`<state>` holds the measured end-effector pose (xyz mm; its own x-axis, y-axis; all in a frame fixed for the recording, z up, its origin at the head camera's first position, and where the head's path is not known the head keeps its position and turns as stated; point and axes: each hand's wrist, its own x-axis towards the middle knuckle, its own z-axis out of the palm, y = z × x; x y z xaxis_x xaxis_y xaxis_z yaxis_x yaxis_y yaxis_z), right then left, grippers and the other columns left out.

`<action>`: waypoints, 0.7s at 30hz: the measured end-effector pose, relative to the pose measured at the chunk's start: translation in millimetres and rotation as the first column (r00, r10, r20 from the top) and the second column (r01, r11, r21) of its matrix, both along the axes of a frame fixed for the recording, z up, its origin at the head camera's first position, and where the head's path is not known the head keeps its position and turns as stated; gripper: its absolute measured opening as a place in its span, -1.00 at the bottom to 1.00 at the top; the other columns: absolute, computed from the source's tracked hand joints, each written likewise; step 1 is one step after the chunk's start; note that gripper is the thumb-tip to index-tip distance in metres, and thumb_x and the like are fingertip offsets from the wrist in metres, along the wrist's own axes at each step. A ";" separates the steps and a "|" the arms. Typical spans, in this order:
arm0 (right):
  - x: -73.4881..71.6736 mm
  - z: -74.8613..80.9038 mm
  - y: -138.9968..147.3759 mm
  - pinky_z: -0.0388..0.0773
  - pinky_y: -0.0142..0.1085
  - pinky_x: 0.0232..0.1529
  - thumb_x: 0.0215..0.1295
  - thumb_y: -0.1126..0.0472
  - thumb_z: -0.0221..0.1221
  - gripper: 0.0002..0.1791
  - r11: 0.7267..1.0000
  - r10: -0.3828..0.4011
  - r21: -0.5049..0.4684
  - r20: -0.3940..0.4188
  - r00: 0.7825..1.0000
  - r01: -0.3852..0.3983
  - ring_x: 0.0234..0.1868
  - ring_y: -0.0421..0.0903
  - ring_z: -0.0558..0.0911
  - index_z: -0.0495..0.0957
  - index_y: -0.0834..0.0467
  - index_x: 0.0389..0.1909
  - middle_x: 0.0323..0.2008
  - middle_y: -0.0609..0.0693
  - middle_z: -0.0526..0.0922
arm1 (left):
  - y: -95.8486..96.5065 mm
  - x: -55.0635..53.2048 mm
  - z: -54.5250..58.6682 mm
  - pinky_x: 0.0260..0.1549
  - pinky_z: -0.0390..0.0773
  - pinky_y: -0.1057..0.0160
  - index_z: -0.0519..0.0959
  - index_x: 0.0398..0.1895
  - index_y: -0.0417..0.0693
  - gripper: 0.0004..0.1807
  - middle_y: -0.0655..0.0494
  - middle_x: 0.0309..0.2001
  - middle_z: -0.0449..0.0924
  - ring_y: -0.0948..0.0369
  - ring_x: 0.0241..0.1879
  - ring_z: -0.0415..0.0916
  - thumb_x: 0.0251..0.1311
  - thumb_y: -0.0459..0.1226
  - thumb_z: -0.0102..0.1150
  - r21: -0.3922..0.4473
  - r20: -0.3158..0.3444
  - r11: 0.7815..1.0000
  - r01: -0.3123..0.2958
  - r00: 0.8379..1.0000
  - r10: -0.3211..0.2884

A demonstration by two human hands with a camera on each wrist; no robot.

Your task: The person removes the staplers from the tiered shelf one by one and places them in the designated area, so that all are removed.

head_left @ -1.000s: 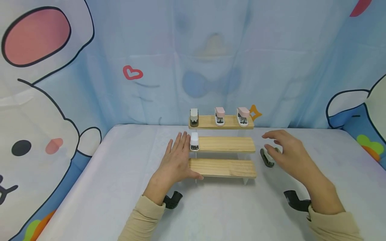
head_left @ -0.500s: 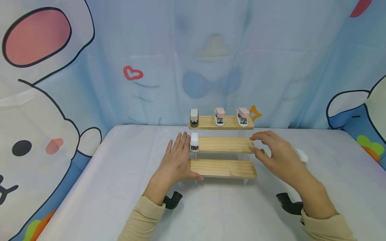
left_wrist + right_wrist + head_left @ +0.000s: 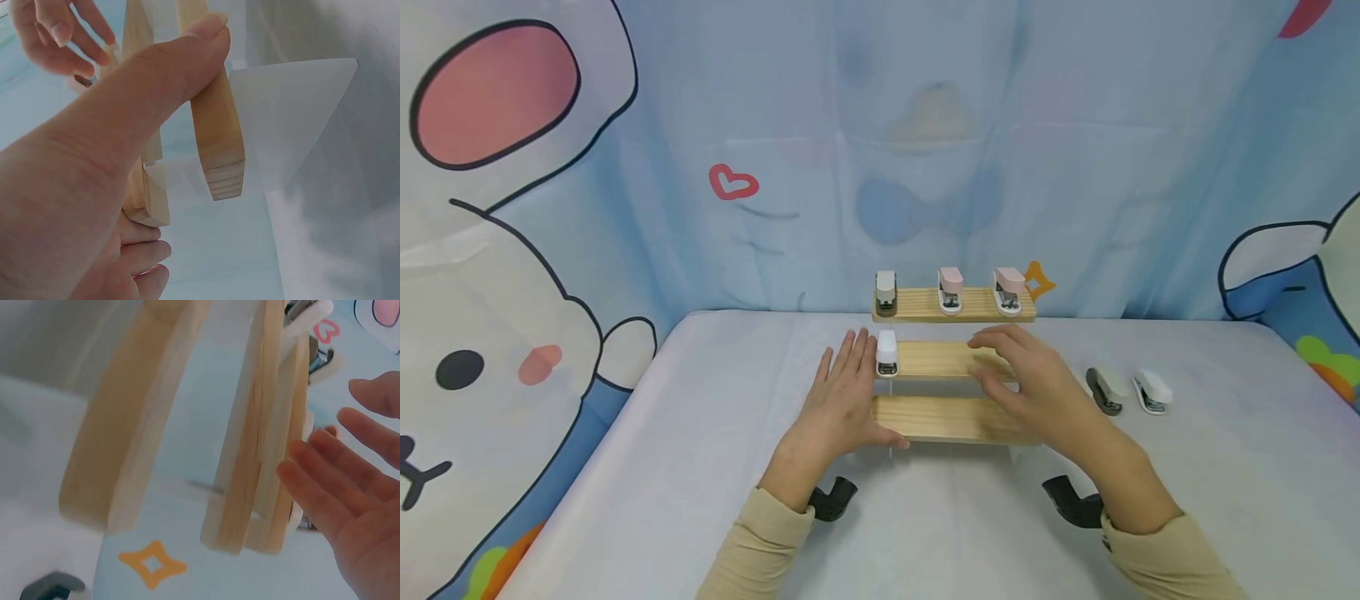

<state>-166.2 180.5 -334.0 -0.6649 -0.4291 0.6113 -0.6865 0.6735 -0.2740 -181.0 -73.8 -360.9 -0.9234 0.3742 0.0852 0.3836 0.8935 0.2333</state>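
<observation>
My left hand [image 3: 838, 408] rests along the left end of a three-tier wooden rack [image 3: 951, 417], fingers straight. In the left wrist view its thumb [image 3: 194, 59] lies on the lower shelf [image 3: 219, 137]. Above the right part of the middle shelf [image 3: 936, 360] hovers my right hand [image 3: 1048, 396], fingers loosely bent; the right wrist view shows nothing in it. A white stapler [image 3: 887, 353] stands at the left of the middle shelf. On the top shelf [image 3: 917, 305] stand a grey-white stapler [image 3: 886, 292] and two pink staplers [image 3: 951, 287].
Right of the rack, a dark-based stapler [image 3: 1105, 392] and a white stapler [image 3: 1152, 390] sit on the white-covered table [image 3: 955, 525]. A cartoon-printed blue curtain [image 3: 805, 100] hangs behind. Black curved wrist pieces [image 3: 833, 500] show beside both cuffs.
My right hand has moved left, from over the staplers on the table to over the middle shelf, uncovering those two staplers. My left hand stays in place.
</observation>
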 end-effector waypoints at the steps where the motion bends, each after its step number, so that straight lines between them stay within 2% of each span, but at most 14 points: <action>1: -1.0 -0.6 -3.2 0.63 -0.04 -0.08 0.18 0.41 0.32 -0.67 1.000 0.008 -0.001 -0.002 1.000 -0.008 0.01 0.06 0.64 0.56 0.26 -0.02 -0.01 0.10 0.62 | 0.1 0.1 0.0 0.55 -0.22 -0.11 -0.17 0.58 -0.25 0.53 -0.14 0.61 -0.25 0.00 0.61 -0.36 -0.31 0.29 0.54 0.000 -0.001 1.000 0.000 1.000 0.000; 5: -5.0 -1.8 -15.9 0.64 -0.02 -0.06 0.17 0.42 0.32 -0.67 0.999 0.037 -0.006 -0.001 0.999 -0.037 0.02 0.09 0.65 0.56 0.28 -0.02 -0.02 0.12 0.62 | -0.3 -0.4 -0.3 0.55 -0.21 -0.11 -0.17 0.59 -0.24 0.53 -0.15 0.61 -0.24 0.00 0.61 -0.36 -0.31 0.30 0.53 -0.003 -0.003 1.000 -0.001 1.000 0.001; 12: -10.4 -3.1 -33.2 0.61 -0.02 0.04 0.26 0.36 0.28 -0.65 0.998 0.065 -0.027 0.087 0.994 -0.063 0.09 0.08 0.62 0.53 0.28 0.06 0.05 0.10 0.59 | -1.1 -0.2 0.9 0.55 -0.20 -0.11 -0.16 0.58 -0.25 0.54 -0.14 0.61 -0.25 0.00 0.61 -0.35 -0.32 0.30 0.54 -0.003 -0.001 1.000 -0.002 1.000 0.002; 21: -17.4 -7.5 -50.6 0.58 -0.05 0.10 0.24 0.36 0.30 -0.65 0.993 0.102 -0.061 0.086 0.991 -0.097 0.06 0.06 0.60 0.53 0.30 0.04 0.05 0.12 0.56 | -0.4 -0.8 0.1 0.55 -0.20 -0.09 -0.19 0.59 -0.23 0.55 -0.11 0.61 -0.28 0.00 0.61 -0.35 -0.32 0.33 0.52 -0.018 0.005 1.000 -0.003 1.000 0.003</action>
